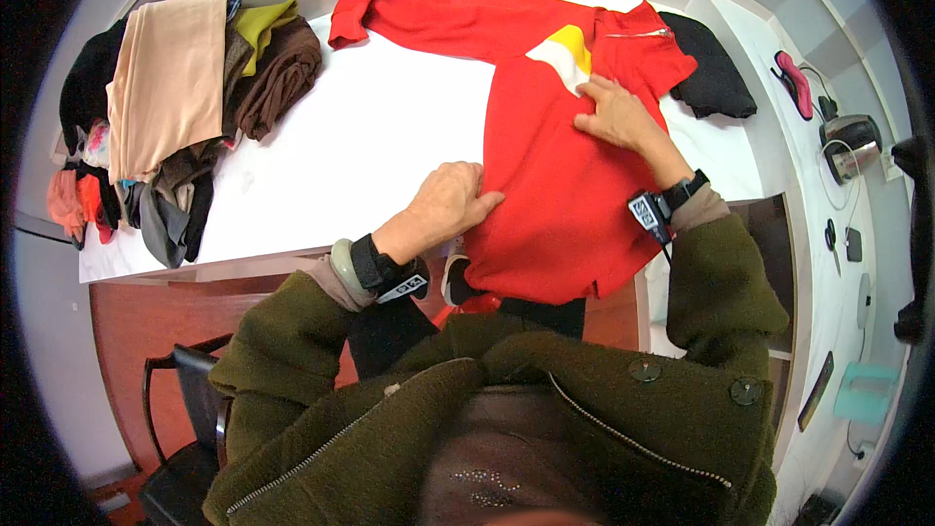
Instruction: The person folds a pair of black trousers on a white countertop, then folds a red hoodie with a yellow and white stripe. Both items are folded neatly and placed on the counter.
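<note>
A red knit sweater (562, 183) with a yellow and white chest patch and a zip at the collar lies across the white marble-patterned tabletop (350, 146). One sleeve stretches to the upper left; the hem hangs over the front edge. My left hand (449, 201) rests at the sweater's left side edge, with its thumb on the fabric; whether it pinches the cloth is unclear. My right hand (613, 111) lies on the chest, fingertips by the white part of the patch, fingers apart. A black folded garment (708, 66) lies beyond the collar, partly hidden by it.
Piled clothes stand at the left, with a beige folded garment (172, 80) on top and a brown one (281, 77) beside it. A side counter at the right holds scissors (831, 237), a kettle (851, 142) and a teal container (865, 392). A black chair (193, 409) stands lower left.
</note>
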Action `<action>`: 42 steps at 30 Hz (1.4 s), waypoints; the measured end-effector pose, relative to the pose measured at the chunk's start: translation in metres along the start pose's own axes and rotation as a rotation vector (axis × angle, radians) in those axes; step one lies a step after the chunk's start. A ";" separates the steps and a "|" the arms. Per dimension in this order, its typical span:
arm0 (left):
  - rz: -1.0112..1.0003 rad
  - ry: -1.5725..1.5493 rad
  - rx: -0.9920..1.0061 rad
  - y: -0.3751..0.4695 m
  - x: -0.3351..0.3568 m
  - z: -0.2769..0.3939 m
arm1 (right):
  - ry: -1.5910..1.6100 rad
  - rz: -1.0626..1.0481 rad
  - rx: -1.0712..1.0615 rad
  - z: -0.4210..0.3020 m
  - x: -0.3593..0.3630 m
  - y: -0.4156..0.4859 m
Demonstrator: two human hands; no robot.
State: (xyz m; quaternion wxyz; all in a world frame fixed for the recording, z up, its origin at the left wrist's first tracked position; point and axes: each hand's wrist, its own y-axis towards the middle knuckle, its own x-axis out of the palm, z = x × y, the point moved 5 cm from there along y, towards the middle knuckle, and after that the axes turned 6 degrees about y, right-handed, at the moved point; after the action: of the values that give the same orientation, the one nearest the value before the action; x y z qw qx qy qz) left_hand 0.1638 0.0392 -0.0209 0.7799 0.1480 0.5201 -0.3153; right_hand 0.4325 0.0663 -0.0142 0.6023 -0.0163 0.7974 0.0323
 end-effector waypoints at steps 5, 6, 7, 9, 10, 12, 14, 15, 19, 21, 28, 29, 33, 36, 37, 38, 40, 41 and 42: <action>0.103 -0.636 -0.240 -0.006 0.016 -0.011 | 0.111 0.099 0.176 0.040 -0.006 0.014; 0.080 -0.784 -0.302 -0.005 0.022 -0.015 | 0.114 0.111 0.196 0.046 -0.006 0.013; 0.066 -0.939 -0.345 -0.002 0.026 -0.019 | 0.121 0.137 0.196 0.051 -0.009 0.012; 0.096 -0.917 -0.310 0.008 0.022 -0.038 | 0.083 0.282 0.042 0.050 -0.016 0.006; 0.138 -0.887 -0.255 0.013 0.016 -0.050 | 0.081 0.353 -0.017 0.052 -0.021 0.001; 0.195 -0.711 -0.174 0.021 -0.004 -0.078 | 0.111 0.456 -0.107 0.057 -0.035 -0.014; 0.213 -0.462 -0.157 0.028 -0.037 -0.110 | 0.146 0.542 -0.100 0.067 -0.053 -0.032; 0.219 -0.363 -0.166 0.032 -0.057 -0.125 | 0.179 0.562 -0.092 0.072 -0.061 -0.043; 0.620 0.242 0.184 0.038 -0.170 -0.141 | 0.219 0.439 -0.044 0.075 -0.074 -0.075; 0.722 0.426 0.187 0.039 -0.204 -0.141 | 0.181 0.306 -0.025 0.064 -0.068 -0.082; 0.624 0.633 0.018 0.019 -0.148 -0.113 | -0.375 -0.266 0.062 -0.004 -0.040 -0.062; 0.614 0.646 0.041 0.008 -0.129 -0.106 | -0.393 -0.240 0.064 -0.014 -0.044 -0.058; 0.328 0.565 0.211 -0.031 -0.075 -0.082 | -0.348 -0.033 -0.091 -0.052 -0.056 -0.031; 0.243 0.533 0.314 -0.052 -0.059 -0.065 | -0.180 0.102 -0.263 -0.082 -0.042 0.005; 0.218 0.500 0.338 -0.058 -0.054 -0.061 | -0.141 0.124 -0.344 -0.092 -0.033 0.017; 0.170 0.535 0.333 -0.062 -0.048 -0.057 | -0.126 0.121 -0.327 -0.097 -0.021 0.032; 0.146 0.552 0.308 -0.070 -0.037 -0.052 | -0.096 0.138 -0.324 -0.106 0.001 0.060; 0.164 0.560 0.294 -0.076 -0.033 -0.051 | -0.068 0.084 -0.234 -0.101 0.011 0.072; 0.155 0.557 0.270 -0.081 -0.030 -0.053 | -0.036 0.045 -0.159 -0.097 0.020 0.084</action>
State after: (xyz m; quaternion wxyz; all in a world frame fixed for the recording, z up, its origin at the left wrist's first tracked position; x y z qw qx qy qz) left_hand 0.0656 0.0172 -0.0081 0.6028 0.3699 0.6541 -0.2683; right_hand 0.3286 0.1433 -0.0039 0.6126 -0.0455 0.7815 0.1093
